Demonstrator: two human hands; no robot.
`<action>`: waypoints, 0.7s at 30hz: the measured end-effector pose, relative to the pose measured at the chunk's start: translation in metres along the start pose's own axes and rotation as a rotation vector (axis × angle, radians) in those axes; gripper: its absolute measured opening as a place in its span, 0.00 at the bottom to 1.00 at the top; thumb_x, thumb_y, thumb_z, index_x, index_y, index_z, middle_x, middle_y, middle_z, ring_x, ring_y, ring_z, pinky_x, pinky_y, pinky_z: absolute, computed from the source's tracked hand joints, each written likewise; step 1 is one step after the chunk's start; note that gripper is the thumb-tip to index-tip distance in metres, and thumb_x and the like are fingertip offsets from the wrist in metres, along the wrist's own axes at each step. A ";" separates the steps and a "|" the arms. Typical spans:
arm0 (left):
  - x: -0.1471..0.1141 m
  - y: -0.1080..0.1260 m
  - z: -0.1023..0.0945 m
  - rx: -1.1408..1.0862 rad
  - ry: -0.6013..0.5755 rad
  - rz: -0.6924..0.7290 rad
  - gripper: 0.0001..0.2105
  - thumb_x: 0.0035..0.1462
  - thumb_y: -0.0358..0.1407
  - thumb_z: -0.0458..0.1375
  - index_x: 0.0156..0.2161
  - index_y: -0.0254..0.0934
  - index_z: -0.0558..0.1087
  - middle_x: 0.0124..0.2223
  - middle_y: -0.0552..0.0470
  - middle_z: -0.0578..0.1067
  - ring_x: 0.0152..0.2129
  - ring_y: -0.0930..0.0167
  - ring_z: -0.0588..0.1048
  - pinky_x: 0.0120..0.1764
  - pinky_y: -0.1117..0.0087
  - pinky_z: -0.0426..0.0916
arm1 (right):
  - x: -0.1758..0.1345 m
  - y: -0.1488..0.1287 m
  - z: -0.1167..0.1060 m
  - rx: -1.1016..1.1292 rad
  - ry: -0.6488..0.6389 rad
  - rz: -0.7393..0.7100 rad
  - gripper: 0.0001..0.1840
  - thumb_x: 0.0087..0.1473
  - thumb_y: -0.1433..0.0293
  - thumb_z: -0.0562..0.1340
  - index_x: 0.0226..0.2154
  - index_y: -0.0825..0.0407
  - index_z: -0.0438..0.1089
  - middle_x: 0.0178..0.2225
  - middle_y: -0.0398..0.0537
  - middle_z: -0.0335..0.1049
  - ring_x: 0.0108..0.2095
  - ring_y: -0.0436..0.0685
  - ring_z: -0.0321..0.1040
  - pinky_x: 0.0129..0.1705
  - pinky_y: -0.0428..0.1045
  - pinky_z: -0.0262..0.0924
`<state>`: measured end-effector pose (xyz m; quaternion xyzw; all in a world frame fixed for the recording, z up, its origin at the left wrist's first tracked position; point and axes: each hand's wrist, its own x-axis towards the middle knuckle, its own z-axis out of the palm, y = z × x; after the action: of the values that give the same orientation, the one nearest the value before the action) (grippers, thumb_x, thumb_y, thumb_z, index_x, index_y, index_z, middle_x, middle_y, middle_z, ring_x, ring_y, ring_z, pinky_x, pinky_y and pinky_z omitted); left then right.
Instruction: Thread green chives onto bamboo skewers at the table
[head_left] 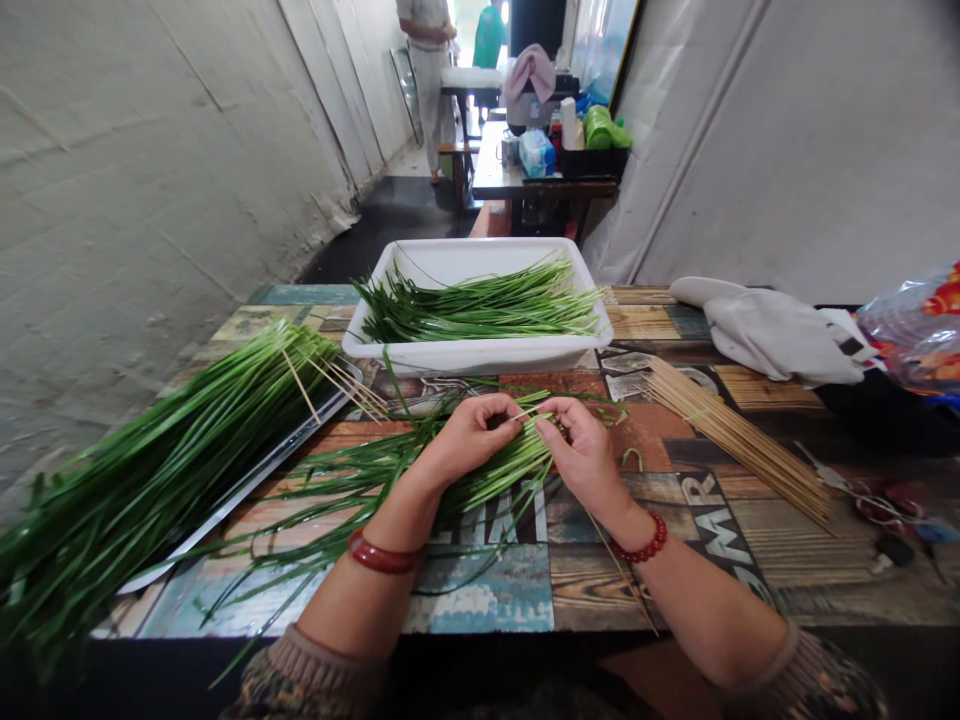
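Over a loose spread of green chives point(491, 483), both my hands meet at the pale stem ends. My left hand point(476, 435) is closed, with thumb and forefinger pinching a chive stem. My right hand point(585, 450) is also closed and pinches the stem's other end, close to the left fingertips. A thin bamboo skewer point(622, 575) slants from beneath my right hand toward the table's front edge; whether the hand grips it cannot be made out. To the left, a thick pile of chives point(172, 440) with skewers point(349, 385) through its stem ends lies on a metal tray point(247, 500).
Behind my hands stands a white plastic tub point(469, 357) holding more chives point(480, 305). Bamboo skewers point(731, 435) lie bundled on the right, near scissors point(832, 475) and a pale cloth point(780, 330). Farther off are another table point(495, 180) and a standing person point(431, 80).
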<state>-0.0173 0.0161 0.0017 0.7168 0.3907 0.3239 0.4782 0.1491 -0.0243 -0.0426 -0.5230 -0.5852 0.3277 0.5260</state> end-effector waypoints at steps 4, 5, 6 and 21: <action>0.000 0.000 -0.002 -0.092 0.003 -0.054 0.12 0.55 0.40 0.58 0.31 0.31 0.75 0.29 0.52 0.72 0.26 0.74 0.67 0.29 0.76 0.62 | 0.000 -0.001 -0.002 0.010 -0.014 -0.013 0.10 0.57 0.64 0.60 0.41 0.50 0.68 0.35 0.47 0.73 0.34 0.54 0.70 0.37 0.49 0.64; 0.000 0.000 -0.002 -0.108 0.007 -0.062 0.12 0.56 0.40 0.58 0.32 0.31 0.75 0.29 0.52 0.73 0.27 0.74 0.67 0.29 0.76 0.63 | 0.000 -0.001 -0.002 0.011 -0.018 -0.017 0.11 0.57 0.64 0.60 0.42 0.50 0.68 0.36 0.47 0.73 0.35 0.55 0.70 0.38 0.49 0.64; 0.000 0.000 -0.002 -0.124 0.009 -0.069 0.12 0.56 0.41 0.58 0.32 0.31 0.75 0.30 0.51 0.73 0.27 0.74 0.67 0.30 0.76 0.63 | 0.000 -0.002 -0.003 0.011 -0.023 -0.020 0.12 0.57 0.65 0.60 0.44 0.50 0.68 0.37 0.48 0.73 0.36 0.55 0.70 0.39 0.49 0.65; 0.001 -0.004 -0.013 -0.088 0.104 -0.024 0.09 0.54 0.38 0.60 0.30 0.32 0.76 0.32 0.49 0.75 0.30 0.71 0.71 0.36 0.72 0.65 | 0.001 -0.008 -0.006 -0.023 -0.049 -0.008 0.11 0.58 0.65 0.59 0.40 0.51 0.73 0.35 0.47 0.75 0.34 0.55 0.70 0.37 0.48 0.64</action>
<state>-0.0288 0.0230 0.0026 0.6725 0.4088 0.3717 0.4924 0.1527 -0.0265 -0.0339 -0.5184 -0.6037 0.3318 0.5067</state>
